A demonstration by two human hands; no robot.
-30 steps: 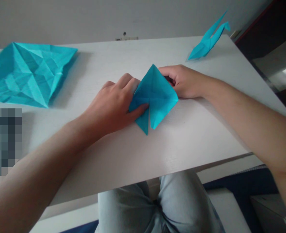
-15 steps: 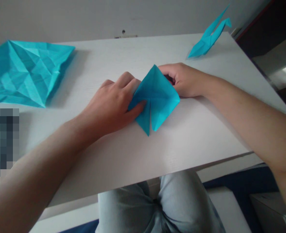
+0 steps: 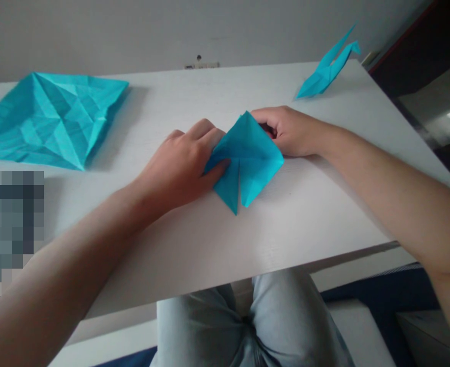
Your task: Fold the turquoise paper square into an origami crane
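Observation:
A folded sheet of turquoise origami paper (image 3: pixel 253 148) is held above the middle of the table, diamond-shaped, with a slit between two flaps at its lower end. My left hand (image 3: pixel 194 158) grips its left side, thumb on the front face and the other fingers partly hidden behind. At the upper right edge, my right hand (image 3: pixel 286 130) is closed with its fingers curled; the fingertips are hidden behind the paper, at its back layer.
A creased, partly unfolded turquoise sheet (image 3: pixel 62 120) lies on the white table (image 3: pixel 194 239) at the left. An origami crane (image 3: pixel 324 76) stands at the far right corner. A pixelated patch (image 3: pixel 6 229) covers something at the left edge. A wall (image 3: pixel 140 35) rises behind the table.
The view has shifted slightly, so the table things sit a little lower and those at left farther right. Both hands keep their hold; the paper's top has tilted slightly.

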